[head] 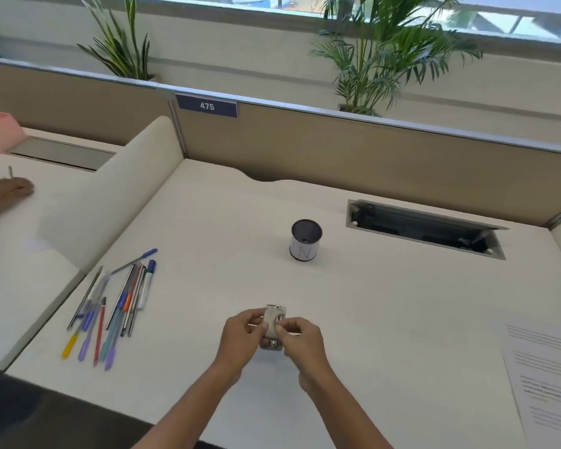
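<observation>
Small grey device (274, 325): it is held upright between both hands, over the tabletop (386, 303) near the middle of its front edge. Whether its lower end touches the surface cannot be told.

The left hand (240, 335) curls its fingers round the device's left side, with the thumb on the front. The right hand (300, 338) pinches the right side between thumb and forefinger.

The step looks like working some small part on the device's face. It would go best with the left hand as a firm anchor and the right doing the fine work with light pressure. Staying low over the tabletop means anything that slips loose falls only a short way.

The device is pale grey-beige and blocky with rounded corners. It has bright metal fittings at its top and bottom ends and a few short slots on its face. It is too blurred to say more.

- **Left edge:** a loose spread of pens (110, 306) lies beside it.
- **Right edge:** a printed sheet (548, 377) lies beside it.
- **Middle of the tabletop:** a dark cup (306, 240) with a white band stands upright, well apart from the hands.
- **Far right corner:** an open cable hatch (425, 228) is set into the tabletop.
</observation>
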A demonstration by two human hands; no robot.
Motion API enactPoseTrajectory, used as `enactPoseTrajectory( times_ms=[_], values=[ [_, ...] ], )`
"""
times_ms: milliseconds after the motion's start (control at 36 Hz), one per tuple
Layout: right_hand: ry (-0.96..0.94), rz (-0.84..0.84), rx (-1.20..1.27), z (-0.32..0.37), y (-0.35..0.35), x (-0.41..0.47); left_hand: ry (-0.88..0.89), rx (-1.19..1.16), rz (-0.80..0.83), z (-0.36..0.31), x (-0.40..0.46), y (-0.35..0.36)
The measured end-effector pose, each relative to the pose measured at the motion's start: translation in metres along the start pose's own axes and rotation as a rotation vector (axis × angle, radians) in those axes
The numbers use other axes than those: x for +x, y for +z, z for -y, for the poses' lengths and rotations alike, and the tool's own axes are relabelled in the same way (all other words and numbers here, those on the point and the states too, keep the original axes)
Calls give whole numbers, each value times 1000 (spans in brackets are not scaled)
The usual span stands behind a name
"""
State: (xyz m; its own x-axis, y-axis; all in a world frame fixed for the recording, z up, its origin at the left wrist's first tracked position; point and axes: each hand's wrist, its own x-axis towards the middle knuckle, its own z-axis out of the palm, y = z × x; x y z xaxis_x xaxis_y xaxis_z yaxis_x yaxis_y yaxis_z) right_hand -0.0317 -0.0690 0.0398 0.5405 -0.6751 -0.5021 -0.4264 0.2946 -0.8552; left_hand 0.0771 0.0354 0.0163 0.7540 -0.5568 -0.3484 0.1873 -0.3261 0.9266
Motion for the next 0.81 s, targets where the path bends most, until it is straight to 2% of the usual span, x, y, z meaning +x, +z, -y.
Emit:
enactPoseTrajectory(
  times_ms=[417, 806],
  values=[
    [110, 282, 53, 5, 146, 7, -52, 7, -224, 30, 15, -143],
    [170, 381, 63, 9, 236, 19, -86, 54, -346, 50, 33, -227]
  ],
)
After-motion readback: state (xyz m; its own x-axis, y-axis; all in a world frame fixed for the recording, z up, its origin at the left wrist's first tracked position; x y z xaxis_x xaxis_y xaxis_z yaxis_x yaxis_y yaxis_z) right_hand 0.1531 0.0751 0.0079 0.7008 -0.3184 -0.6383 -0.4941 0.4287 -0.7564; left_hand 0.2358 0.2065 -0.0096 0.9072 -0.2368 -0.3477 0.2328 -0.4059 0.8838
